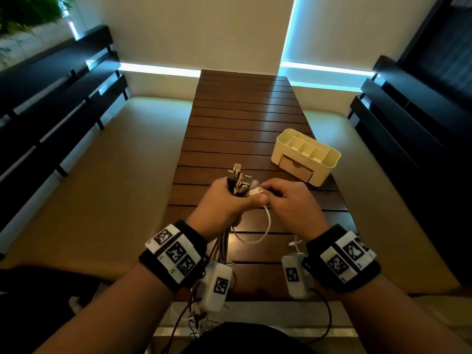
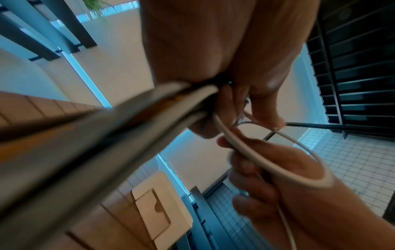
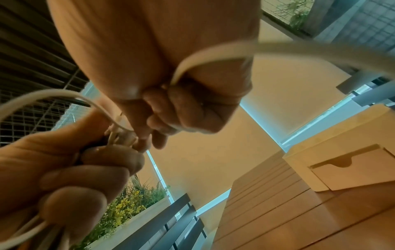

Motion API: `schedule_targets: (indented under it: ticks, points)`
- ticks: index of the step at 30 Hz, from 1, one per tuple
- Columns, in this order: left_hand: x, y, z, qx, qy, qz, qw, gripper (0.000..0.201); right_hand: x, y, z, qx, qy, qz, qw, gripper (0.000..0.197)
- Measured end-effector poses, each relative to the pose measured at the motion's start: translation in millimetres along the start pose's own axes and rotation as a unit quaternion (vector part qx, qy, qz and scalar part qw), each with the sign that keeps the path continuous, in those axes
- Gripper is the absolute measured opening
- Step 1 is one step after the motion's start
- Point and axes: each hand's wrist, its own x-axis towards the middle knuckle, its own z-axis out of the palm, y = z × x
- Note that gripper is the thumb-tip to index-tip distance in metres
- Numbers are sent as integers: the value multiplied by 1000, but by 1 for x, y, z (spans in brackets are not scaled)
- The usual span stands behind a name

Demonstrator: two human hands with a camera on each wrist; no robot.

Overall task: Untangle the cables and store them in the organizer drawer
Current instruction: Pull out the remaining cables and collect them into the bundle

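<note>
Left hand (image 1: pixel 224 200) clenches the cable bundle (image 1: pixel 238 181) above the table (image 1: pixel 242 111) centre. Right hand (image 1: pixel 288 200) pinches a white cable (image 1: pixel 267 221) plug beside it. Organizer (image 1: pixel 329 159) stands near the right edge, drawer (image 1: pixel 296 167) closed. Bundle's lower ends hidden below the wrists.

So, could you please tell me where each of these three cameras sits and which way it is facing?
Head: worn on the head, looking forward and down at the slatted table; both forearms show, the left hand gripping the cable bundle, the right hand pinching the white cable.
Left wrist: under the left wrist, looking along the palm; the right hand's fingers show too.
Right wrist: under the right wrist, looking along its curled fingers; the left hand shows below.
Shared: all three catch the organizer and its closed drawer.
</note>
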Motion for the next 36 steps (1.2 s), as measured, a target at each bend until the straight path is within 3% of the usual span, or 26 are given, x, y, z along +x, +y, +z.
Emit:
schedule_targets:
  ticks: [2,6,8,11,12,16,20,23,26,28,34,36]
  points:
    - [-4,-1,0,3,-20,-5,1000,24,0,1,0,-26,-3,7,1000,12]
    - [-4,2,-11,94,5,-26,995,9,-3,-3,2,-6,8,3,1000,7]
    - [-2,3,-21,104,59,-37,992,11,-3,-5,-1,34,11,18,999,10]
    - [2,5,-52,23,201,-56,978,19,-4,-4,-8,67,9,50,996,15]
    - [3,5,-63,28,222,-60,973,19,-5,-3,-9,67,3,56,996,15]
    - [3,8,-74,133,180,-70,972,17,0,-2,-5,-5,-37,64,997,13]
    - [10,17,-72,116,210,-35,970,21,10,-1,-8,-187,-150,89,967,13]
    - [12,27,-52,139,143,-1,980,22,12,-12,-7,-203,-219,79,951,12]
    - [12,25,-27,138,24,-12,990,26,15,-23,-9,-131,-185,31,973,17]
    - [11,17,-16,126,-33,-36,991,17,16,-26,-12,-50,-140,13,989,15]
    - [9,8,-18,186,-43,-43,981,13,11,-13,-19,54,-81,31,995,14]
    - [10,7,-23,179,2,-33,983,10,9,-10,-21,73,-77,36,994,12]
